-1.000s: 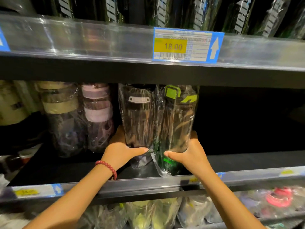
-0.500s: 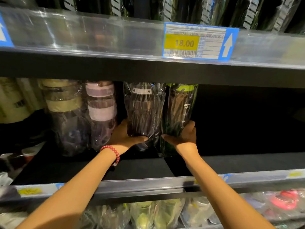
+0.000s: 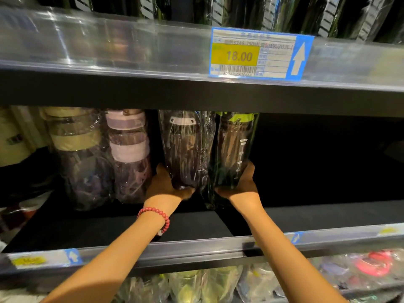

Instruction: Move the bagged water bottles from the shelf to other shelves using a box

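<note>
Both bottles now stand deeper on the dark shelf (image 3: 218,224). At frame centre, left hand (image 3: 167,189) grasps the white-capped bagged bottle (image 3: 187,149); right hand (image 3: 241,189) grasps the green-capped bagged bottle (image 3: 236,149), side by side, touching.

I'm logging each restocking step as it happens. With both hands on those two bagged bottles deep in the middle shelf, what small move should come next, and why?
Probably let go. The left hand grips the white-lid bottle and the right hand the green-lid bottle, both upright, side by side, deep on the shelf next to the pink-lid bottle. They look placed, though their bases are hard to see.
</note>
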Demonstrator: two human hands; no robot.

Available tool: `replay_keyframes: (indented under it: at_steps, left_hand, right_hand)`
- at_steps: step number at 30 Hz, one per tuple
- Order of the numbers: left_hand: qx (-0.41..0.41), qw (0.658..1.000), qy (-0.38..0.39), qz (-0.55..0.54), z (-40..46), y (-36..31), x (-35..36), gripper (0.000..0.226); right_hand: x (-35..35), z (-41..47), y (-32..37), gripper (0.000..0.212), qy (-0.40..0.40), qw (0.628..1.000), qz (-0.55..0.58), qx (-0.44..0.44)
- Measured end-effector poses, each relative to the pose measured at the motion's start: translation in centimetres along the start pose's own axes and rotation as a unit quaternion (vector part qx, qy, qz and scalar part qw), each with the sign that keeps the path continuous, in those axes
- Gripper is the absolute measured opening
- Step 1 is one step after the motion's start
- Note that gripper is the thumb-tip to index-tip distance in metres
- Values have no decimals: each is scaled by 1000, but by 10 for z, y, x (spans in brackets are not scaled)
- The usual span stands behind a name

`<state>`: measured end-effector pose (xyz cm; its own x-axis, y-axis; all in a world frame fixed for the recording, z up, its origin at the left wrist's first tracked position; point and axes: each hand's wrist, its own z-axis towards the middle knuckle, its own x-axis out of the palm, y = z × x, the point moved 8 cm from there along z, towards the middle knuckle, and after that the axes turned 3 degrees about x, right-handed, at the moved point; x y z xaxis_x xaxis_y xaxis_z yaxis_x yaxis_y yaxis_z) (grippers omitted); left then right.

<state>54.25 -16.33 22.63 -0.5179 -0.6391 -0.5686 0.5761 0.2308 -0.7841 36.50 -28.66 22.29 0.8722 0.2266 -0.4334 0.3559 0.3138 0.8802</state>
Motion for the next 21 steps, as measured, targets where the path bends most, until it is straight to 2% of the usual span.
replay_keyframes:
  at_steps: [6,21]
  left_hand:
    - [8,1000,7,21,8,-1,-1,81]
    - [-20,1000,3,-5,0,-5,-2,91]
  right_hand:
    - [3,3,0,80,-10,999,-51,15]
    - [8,11,-1,85,-6,1000,-10,8]
